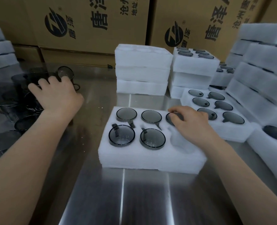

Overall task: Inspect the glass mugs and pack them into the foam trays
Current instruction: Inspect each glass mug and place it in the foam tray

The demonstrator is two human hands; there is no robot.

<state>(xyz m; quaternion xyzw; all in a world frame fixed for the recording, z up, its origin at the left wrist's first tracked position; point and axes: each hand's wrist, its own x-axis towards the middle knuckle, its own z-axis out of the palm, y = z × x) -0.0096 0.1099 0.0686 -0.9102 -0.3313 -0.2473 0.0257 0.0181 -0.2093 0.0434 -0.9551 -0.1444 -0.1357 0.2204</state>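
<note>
A white foam tray (150, 158) lies in front of me on the steel table, with smoky grey glass mugs in several of its pockets. Its near right pocket (181, 140) is bare. My right hand (191, 120) rests on the mug (170, 117) in the far right pocket, fingers curled over its rim. At the left, my left hand (56, 93) reaches into a cluster of loose grey mugs (25, 124), fingers around one mug (65, 73) that is tipped with its mouth toward me.
Empty foam trays (142, 70) are stacked behind the working tray. Filled trays (215, 108) and stacks (264, 70) crowd the right side; more foam (0, 51) is at far left. Cardboard boxes (89, 23) wall the back. Bare steel table (118, 192) lies near me.
</note>
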